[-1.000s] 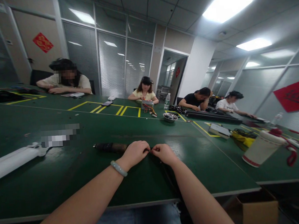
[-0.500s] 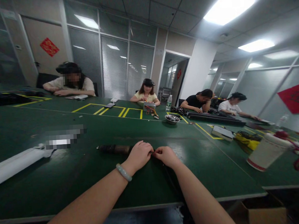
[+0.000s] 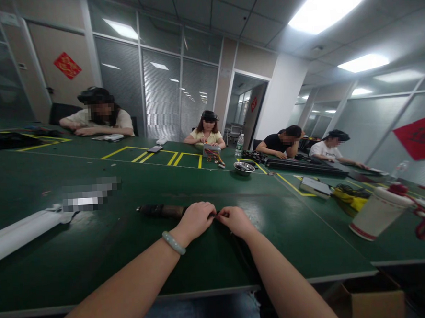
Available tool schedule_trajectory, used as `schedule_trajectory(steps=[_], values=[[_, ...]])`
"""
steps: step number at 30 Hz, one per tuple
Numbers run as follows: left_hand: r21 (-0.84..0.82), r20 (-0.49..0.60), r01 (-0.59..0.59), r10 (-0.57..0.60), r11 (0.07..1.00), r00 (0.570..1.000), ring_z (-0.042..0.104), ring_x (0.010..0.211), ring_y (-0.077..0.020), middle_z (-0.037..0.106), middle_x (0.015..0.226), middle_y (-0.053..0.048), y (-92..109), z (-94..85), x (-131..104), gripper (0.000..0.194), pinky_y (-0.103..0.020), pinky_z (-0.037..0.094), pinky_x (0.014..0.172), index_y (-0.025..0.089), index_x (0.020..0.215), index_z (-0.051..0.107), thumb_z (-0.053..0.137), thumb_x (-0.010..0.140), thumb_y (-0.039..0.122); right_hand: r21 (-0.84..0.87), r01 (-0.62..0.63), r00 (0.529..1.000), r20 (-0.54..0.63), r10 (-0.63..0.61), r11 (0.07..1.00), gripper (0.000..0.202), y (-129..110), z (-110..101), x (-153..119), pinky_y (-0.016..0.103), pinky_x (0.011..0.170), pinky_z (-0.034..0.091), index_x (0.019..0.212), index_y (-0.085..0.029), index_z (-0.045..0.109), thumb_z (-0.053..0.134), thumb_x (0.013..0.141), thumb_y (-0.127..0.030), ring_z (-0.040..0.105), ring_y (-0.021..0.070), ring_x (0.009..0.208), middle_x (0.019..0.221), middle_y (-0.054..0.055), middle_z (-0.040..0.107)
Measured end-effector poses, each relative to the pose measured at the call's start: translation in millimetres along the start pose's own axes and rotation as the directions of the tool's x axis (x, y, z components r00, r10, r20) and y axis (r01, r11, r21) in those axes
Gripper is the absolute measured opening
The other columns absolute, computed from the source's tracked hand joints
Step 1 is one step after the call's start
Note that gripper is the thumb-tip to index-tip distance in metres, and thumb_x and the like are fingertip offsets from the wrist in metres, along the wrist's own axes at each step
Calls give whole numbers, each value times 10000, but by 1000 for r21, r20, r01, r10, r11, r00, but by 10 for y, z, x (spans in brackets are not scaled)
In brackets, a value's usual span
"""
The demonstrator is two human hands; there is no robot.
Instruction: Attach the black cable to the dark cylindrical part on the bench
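A dark electric screwdriver (image 3: 161, 210) with a brownish middle lies on the green table, its metal tip pointing left. My left hand (image 3: 199, 217), with a pale bangle at the wrist, rests at its right end and hides that part; the fingers are closed in a pinch. Facing it, almost fingertip to fingertip, my right hand (image 3: 235, 221) is also pinched closed. Something small and dark shows between the two sets of fingertips, too small to name. A dark cord (image 3: 245, 255) runs along the table beside my right forearm.
To the left lies a long white object (image 3: 26, 233), partly pixelated. A metal bowl (image 3: 244, 168) of small parts stands ahead. On the right are a white box (image 3: 315, 187), a yellow-and-black bundle (image 3: 350, 199) and a tilted cup (image 3: 379, 213). Several people sit across the table.
My hands stay pinched together at almost the same spot, with only slight finger movement. The whole view has shifted very slightly.
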State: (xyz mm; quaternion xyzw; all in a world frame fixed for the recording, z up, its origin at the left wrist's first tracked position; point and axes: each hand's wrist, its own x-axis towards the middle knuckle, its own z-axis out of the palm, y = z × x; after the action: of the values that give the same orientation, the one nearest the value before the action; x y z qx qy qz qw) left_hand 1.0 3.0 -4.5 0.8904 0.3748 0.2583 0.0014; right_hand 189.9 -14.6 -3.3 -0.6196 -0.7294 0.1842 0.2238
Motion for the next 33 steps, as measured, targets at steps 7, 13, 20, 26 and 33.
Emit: schedule_trajectory(steps=[7,13,20,26,33], values=[[2,-4,-23,23,1000,1000,588,848,-183,645,908,-19,-22,3,9,65,-319,423,760,204,895,626,568,868,219,14,-49,999,2,49,999,212,-17,13,5,202,508,362,870,-206,751,604,858,-358,573,109,552,707,13,693],[15,7,-26,25,1000,1000,579,836,-180,641,893,-22,-11,4,21,63,-308,415,754,199,877,621,583,877,250,89,-109,994,36,106,990,209,15,47,33,190,463,353,879,-181,738,598,864,-335,535,87,482,687,13,677],[17,0,-29,29,999,1000,576,842,-183,631,877,-22,-36,38,20,46,-311,417,762,194,864,612,597,869,237,159,-169,986,38,165,973,216,63,79,62,182,441,353,862,-166,726,600,867,-342,519,81,480,677,18,672],[-4,23,-37,37,999,999,576,848,-178,630,881,-27,-38,31,26,45,-309,425,786,185,860,608,584,873,220,164,-178,984,34,175,970,220,49,75,56,180,449,351,855,-169,727,618,854,-360,530,84,495,681,17,676],[45,15,-33,32,998,999,572,841,-186,627,888,-34,10,14,22,25,-318,423,768,192,868,593,568,866,196,194,-142,989,58,133,971,227,39,46,42,179,488,365,882,-152,732,619,863,-348,556,97,559,696,26,685]])
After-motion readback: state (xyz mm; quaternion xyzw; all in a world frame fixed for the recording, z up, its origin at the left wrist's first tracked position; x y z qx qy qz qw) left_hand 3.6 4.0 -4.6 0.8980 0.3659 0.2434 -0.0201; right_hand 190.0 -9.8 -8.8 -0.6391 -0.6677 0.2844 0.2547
